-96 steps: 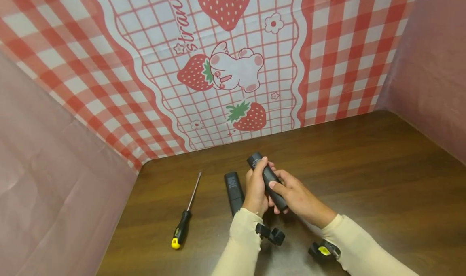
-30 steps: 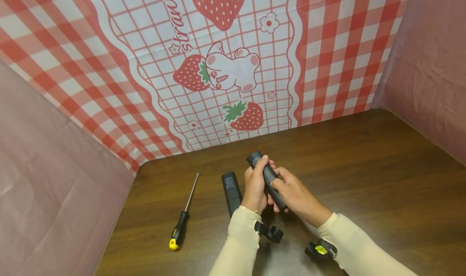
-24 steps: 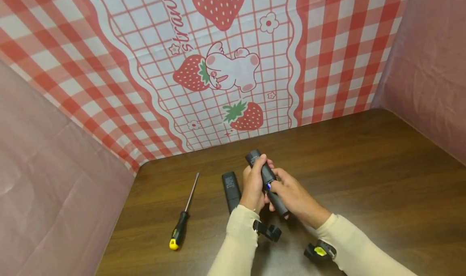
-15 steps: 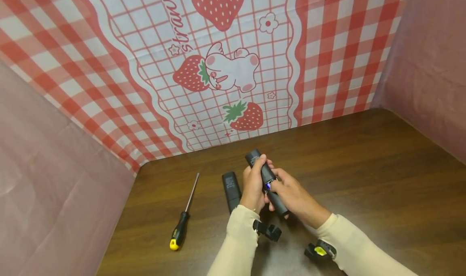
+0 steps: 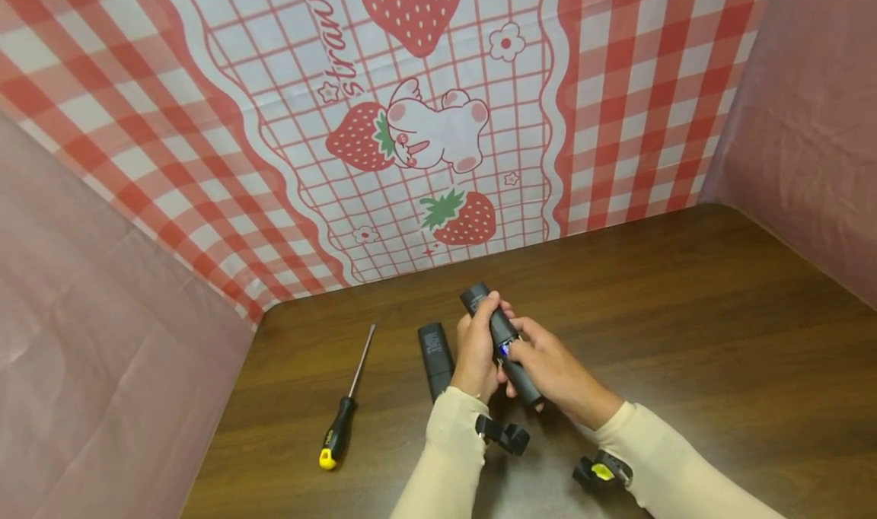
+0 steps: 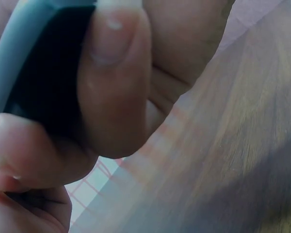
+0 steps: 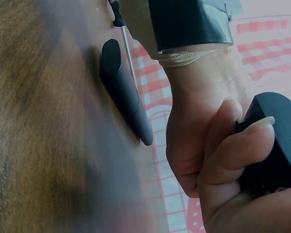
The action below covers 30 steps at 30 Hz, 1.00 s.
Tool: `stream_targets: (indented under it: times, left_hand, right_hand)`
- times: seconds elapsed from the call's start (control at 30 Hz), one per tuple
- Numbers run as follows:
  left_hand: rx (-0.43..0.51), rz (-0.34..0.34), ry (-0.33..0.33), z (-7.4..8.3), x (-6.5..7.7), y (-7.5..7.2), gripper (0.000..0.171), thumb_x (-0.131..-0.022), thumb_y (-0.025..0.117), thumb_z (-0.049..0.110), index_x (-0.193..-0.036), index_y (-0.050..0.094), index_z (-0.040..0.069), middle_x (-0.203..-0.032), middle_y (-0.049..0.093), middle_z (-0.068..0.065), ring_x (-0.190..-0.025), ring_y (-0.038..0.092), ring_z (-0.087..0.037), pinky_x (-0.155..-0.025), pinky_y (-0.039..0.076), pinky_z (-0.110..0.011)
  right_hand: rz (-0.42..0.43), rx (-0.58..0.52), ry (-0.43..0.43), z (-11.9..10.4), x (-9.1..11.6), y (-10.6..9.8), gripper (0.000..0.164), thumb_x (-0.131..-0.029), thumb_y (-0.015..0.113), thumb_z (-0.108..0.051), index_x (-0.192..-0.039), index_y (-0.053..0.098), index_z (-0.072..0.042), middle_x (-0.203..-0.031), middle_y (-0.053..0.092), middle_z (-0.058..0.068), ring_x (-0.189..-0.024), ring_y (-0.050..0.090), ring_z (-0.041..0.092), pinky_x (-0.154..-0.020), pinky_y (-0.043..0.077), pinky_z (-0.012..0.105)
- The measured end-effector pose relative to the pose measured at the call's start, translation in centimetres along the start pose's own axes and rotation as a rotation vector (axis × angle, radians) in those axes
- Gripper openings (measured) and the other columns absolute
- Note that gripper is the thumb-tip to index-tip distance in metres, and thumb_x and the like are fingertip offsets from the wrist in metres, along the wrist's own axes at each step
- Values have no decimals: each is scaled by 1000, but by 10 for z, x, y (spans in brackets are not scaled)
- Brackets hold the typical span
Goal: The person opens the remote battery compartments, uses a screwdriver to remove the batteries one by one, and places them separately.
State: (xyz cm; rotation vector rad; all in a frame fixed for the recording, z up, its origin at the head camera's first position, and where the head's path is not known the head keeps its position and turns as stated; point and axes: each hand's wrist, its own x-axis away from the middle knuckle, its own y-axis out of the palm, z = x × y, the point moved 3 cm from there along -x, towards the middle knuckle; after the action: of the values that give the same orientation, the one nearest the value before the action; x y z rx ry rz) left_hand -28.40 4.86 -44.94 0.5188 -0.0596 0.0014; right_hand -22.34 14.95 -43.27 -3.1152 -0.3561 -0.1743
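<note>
A black remote control [image 5: 476, 297] with printed text lies slantwise between both hands, its battery cover [image 5: 526, 390] slid partway down. Blue and metal parts [image 5: 505, 348] show in the gap. My left hand [image 5: 474, 351] grips the upper body, thumb along its top face. With the thumb on the cover beside the gap, my right hand [image 5: 565, 370] holds the lower half from the right. Close up in the right wrist view, fingers curl around the dark end [image 7: 276, 136]. The left wrist view shows fingers against the dark casing [image 6: 53, 68].
A second, similar black remote [image 5: 435, 355] lies on the brown table [image 5: 685, 313], partly behind the left forearm. Farther left is a screwdriver [image 5: 340, 428] with a black and yellow handle. A strawberry-print cloth [image 5: 438, 123] hangs at the back, pink cloth on both sides.
The remote's cover, closed about one second ago, has slid down toward me with the right hand, exposing the blue part. During the last half second the hands have stayed almost still.
</note>
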Motion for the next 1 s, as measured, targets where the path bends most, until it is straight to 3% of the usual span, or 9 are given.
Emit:
stream_targets:
  times: [0.5,0.8,1.0]
  left_hand:
    - [41,-6,-3,2,-1,-1,29,-92,69,28,-92,66,0,-81,65,-7,-74,63,-16,-73,53,-29]
    - [44,23,-8,1,-3,-4,25,-92,67,29,-88,67,4,-81,67,-8,-74,65,-17,-74,53,-29]
    - [49,46,-6,1,-4,-6,28,-94,65,32,-89,66,5,-80,67,-8,-75,65,-18,-73,54,-30]
  right_hand:
    - [-24,47,6,-1,-1,-5,44,-98,48,-16,-141,41,-7,-81,65,17,-63,64,25,-41,40,30]
    - [-46,81,-11,-2,-2,-9,57,-97,50,-13,-151,34,-4,-84,68,17,-65,66,25,-42,43,30]
    - [-32,109,-50,-4,-2,-11,50,-99,55,-15,-143,40,1,-88,69,17,-65,68,26,-42,46,32]
